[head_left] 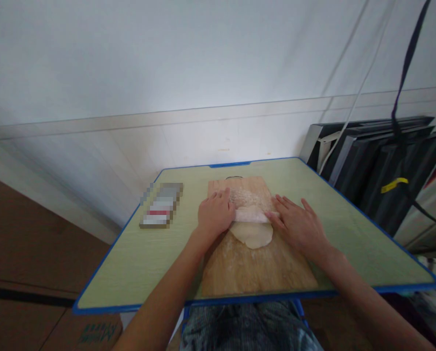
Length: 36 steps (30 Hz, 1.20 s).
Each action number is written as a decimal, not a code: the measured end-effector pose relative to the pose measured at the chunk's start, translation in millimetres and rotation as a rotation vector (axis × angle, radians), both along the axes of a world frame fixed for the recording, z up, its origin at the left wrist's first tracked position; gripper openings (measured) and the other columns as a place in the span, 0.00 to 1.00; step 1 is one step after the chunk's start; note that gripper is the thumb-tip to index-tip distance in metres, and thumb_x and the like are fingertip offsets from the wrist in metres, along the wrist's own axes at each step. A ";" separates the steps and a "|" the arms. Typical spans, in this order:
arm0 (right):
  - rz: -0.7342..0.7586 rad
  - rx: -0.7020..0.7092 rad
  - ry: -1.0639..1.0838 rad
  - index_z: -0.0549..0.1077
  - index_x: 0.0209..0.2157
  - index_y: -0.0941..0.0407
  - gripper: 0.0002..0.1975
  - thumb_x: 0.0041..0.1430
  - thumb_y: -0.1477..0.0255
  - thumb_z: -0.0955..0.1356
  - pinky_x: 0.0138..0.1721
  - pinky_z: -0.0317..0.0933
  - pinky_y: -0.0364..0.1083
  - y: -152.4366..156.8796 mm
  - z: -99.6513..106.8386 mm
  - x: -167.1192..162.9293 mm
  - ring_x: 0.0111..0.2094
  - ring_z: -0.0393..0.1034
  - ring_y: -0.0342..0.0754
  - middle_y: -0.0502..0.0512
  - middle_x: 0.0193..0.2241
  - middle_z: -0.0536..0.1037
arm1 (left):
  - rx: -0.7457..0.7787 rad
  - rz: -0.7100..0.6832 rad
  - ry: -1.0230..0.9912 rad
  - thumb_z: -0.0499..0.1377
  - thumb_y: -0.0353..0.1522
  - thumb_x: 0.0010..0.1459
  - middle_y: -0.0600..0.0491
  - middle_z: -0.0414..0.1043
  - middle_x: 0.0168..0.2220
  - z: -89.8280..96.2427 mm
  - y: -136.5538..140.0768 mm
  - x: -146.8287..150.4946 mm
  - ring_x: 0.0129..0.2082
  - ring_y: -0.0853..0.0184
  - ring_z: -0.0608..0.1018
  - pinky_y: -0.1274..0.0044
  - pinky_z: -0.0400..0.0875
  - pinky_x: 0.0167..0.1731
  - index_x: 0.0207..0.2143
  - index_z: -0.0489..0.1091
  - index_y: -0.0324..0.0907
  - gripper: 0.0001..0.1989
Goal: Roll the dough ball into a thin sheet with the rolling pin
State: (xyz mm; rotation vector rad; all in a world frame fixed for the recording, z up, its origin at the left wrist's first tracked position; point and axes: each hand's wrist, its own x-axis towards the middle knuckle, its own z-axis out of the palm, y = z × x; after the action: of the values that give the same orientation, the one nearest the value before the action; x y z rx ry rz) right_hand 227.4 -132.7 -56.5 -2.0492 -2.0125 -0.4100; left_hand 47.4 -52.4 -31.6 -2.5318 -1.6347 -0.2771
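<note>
A pale rolling pin (252, 215) lies crosswise on a flattened sheet of dough (252, 236). My left hand (216, 210) is closed over the pin's left end, its fingers pointing away from me. At the other end, my right hand (297, 223) presses on the pin with palm and thumb, its fingers partly stretched out beyond it. Both hands hide the pin's ends. Under the dough is a wooden board (258, 275), with a floury patch beyond the pin. The board rests on a light green table (155, 265) with a blue rim.
A pixelated flat item (161, 207) lies on the table's left side. Behind the table is a white wall (203, 136). Dark flat panels (379, 161) lean at the right, with a black strap (401, 97) hanging in front. A brown carton (97, 331) stands at lower left.
</note>
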 end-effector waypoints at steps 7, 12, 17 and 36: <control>0.041 -0.224 0.029 0.65 0.52 0.55 0.23 0.64 0.64 0.50 0.53 0.47 0.64 45.3 10.4 13.7 0.54 0.60 0.54 0.59 0.54 0.66 | -0.067 0.035 -0.016 0.43 0.33 0.58 0.44 0.69 0.48 3.1 20.1 8.4 0.47 0.56 0.72 0.68 0.69 0.38 0.52 0.60 0.41 0.21; 0.080 -0.336 0.106 0.62 0.55 0.52 0.25 0.64 0.61 0.49 0.52 0.47 0.65 74.3 18.5 20.1 0.57 0.55 0.53 0.57 0.56 0.63 | -0.093 0.044 -0.082 0.42 0.31 0.59 0.46 0.70 0.45 3.0 38.9 10.2 0.46 0.63 0.72 0.73 0.68 0.41 0.47 0.64 0.41 0.18; 0.077 -0.328 0.105 0.60 0.56 0.55 0.26 0.63 0.61 0.49 0.53 0.46 0.65 84.3 21.4 18.6 0.58 0.53 0.55 0.59 0.58 0.60 | -0.093 0.030 -0.079 0.42 0.30 0.59 0.46 0.70 0.46 3.5 46.2 8.5 0.47 0.64 0.72 0.76 0.67 0.42 0.44 0.66 0.40 0.16; 0.026 -0.198 0.068 0.61 0.56 0.57 0.24 0.63 0.66 0.50 0.52 0.50 0.61 66.6 15.7 6.2 0.54 0.60 0.55 0.59 0.55 0.66 | -0.004 -0.006 0.018 0.42 0.33 0.59 0.47 0.72 0.44 1.3 15.2 7.2 0.43 0.61 0.74 0.71 0.69 0.38 0.46 0.66 0.41 0.18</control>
State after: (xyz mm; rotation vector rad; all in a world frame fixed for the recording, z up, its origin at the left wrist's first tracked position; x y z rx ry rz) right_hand 233.7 -66.2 -40.9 -2.1150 -2.1111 -0.1379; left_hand 54.6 -37.2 -30.4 -2.5349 -1.6230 -0.2515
